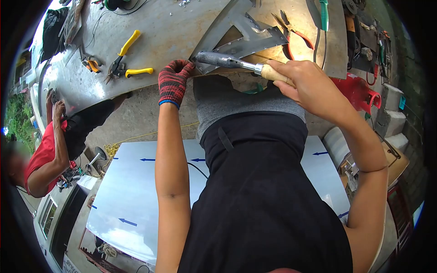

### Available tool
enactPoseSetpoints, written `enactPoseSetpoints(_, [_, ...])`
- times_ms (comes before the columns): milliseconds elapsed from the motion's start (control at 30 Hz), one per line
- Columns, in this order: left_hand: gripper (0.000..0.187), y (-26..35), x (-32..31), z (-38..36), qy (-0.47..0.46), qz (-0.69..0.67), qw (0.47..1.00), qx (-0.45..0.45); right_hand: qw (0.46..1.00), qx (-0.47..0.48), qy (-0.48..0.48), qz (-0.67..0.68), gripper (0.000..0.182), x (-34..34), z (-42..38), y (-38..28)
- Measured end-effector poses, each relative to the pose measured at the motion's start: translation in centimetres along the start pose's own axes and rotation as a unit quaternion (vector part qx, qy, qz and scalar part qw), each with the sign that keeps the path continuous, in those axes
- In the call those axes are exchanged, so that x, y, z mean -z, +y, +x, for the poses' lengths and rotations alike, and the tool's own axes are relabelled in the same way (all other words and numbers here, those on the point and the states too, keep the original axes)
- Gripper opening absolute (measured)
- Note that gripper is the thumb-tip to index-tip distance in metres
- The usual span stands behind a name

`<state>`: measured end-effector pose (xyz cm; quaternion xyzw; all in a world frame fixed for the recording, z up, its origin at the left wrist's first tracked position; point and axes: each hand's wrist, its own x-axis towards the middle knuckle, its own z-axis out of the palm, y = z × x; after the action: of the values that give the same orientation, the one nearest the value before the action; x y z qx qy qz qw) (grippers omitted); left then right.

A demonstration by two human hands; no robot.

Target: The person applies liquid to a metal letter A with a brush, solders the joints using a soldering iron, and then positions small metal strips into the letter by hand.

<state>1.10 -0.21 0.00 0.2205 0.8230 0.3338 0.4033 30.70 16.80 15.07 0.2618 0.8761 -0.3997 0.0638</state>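
In a red and black knit glove, my left hand (175,81) is closed in a pinch at the near left corner of a bent sheet-metal piece (248,48), at the table's front edge. That piece is angular, with folded strips and small holes along one flange. My right hand (300,82), bare, grips the pale wooden handle of a metal-headed tool (221,59). Its long, dark, rounded head reaches left over the piece, with the tip close to my gloved fingers. Yellow-handled snips (122,61) lie open to the left of my glove.
Orange-handled pliers (297,37) lie right of the metal piece, and another pair (91,63) lies far left. A green-handled tool (324,16) rests on the metal table (168,36). Another person (50,150) works at the left end. Behind me is a blue-arrowed sheet (123,182).
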Motion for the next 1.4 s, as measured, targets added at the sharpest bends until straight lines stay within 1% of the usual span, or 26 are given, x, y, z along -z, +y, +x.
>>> enactPoseSetpoints(67, [0.02,0.3,0.0,-0.1,0.001,0.007,1.0,0.001,1.0,0.011,0.021,-0.006,0.035,-0.2,0.0,0.0])
enactPoseSetpoints(300, [0.02,-0.5,0.0,0.5,0.0,0.013,1.0,0.003,1.0,0.01,0.004,-0.015,0.037,0.0,-0.1,-0.1])
enactPoseSetpoints(400, [0.021,-0.5,0.1,0.4,-0.002,0.02,1.0,-0.001,0.999,0.02,0.014,-0.027,0.036,-0.1,-0.3,-0.3])
enactPoseSetpoints(567, [0.022,-0.6,0.1,0.5,-0.005,0.023,1.0,-0.002,0.999,0.022,0.002,-0.038,0.032,0.1,-0.5,-0.8])
enactPoseSetpoints(700, [0.023,-0.6,0.2,0.5,-0.009,0.031,0.999,0.001,0.998,0.031,0.01,-0.046,0.033,0.1,-1.1,-0.2])
enactPoseSetpoints(800, [0.023,-0.6,0.3,0.4,-0.011,0.032,0.999,-0.003,0.999,0.028,0.026,-0.026,0.034,0.3,-1.8,0.5])
enactPoseSetpoints(867, [0.023,-0.5,0.4,0.3,-0.008,0.039,0.999,-0.002,0.998,0.003,0.05,0.043,0.035,1.2,-2.3,0.8])
enactPoseSetpoints(900, [0.023,-0.5,0.3,0.4,-0.007,0.045,0.999,-0.001,0.998,0.003,0.052,0.045,0.035,1.9,-2.6,0.7])
enactPoseSetpoints(967, [0.024,-0.7,0.3,0.5,-0.002,0.048,0.999,-0.005,0.995,-0.059,0.055,0.053,0.045,3.8,-3.6,0.4])
enactPoseSetpoints(1000, [0.024,-0.6,0.3,0.5,0.003,0.048,0.999,-0.008,0.99,-0.094,0.068,0.084,0.045,4.4,-4.3,0.5])
enactPoseSetpoints(1033, [0.024,-0.5,0.3,0.6,0.002,0.05,0.999,-0.01,0.989,-0.094,0.071,0.086,0.045,4.4,-4.8,1.1])
enactPoseSetpoints(1100, [0.023,-0.6,0.4,0.5,-0.001,0.037,0.999,-0.006,0.971,-0.083,0.196,0.105,0.04,4.4,-6.0,2.4])
enactPoseSetpoints(1133, [0.023,-1.0,0.6,0.4,-0.002,0.039,0.999,-0.006,0.956,-0.106,0.233,0.144,0.039,4.2,-6.5,3.1])
enactPoseSetpoints(1167, [0.022,-1.5,0.9,0.7,-0.014,0.031,0.999,-0.01,0.955,-0.107,0.237,0.142,0.039,3.9,-6.8,3.7])
enactPoseSetpoints(1200, [0.022,-1.9,0.8,1.3,-0.029,0.019,0.999,-0.019,0.934,-0.121,0.285,0.178,0.039,3.7,-7.1,4.5])
enactPoseSetpoints(1233, [0.021,-2.2,0.6,1.8,-0.023,0.017,0.999,-0.025,0.91,-0.13,0.339,0.202,0.039,4.0,-7.6,5.4])
enactPoseSetpoints(1267, [0.02,-2.9,0.8,1.8,-0.019,0.011,0.999,-0.033,0.904,-0.152,0.36,0.173,0.038,4.4,-8.0,5.9])
enactPoseSetpoints(1300, [0.02,-3.2,1.0,2.0,-0.026,0.009,0.999,-0.027,0.892,-0.154,0.397,0.15,0.038,4.7,-8.3,6.6])
enactPoseSetpoints(1333, [0.02,-3.7,1.0,2.2,-0.033,-0.021,0.999,-0.021,0.877,-0.145,0.435,0.144,0.037,4.8,-8.4,8.0])
enactPoseSetpoints(1400, [0.019,-4.4,1.1,2.8,-0.036,0.0,0.999,-0.03,0.853,-0.164,0.486,0.098,0.036,5.7,-8.3,9.8])
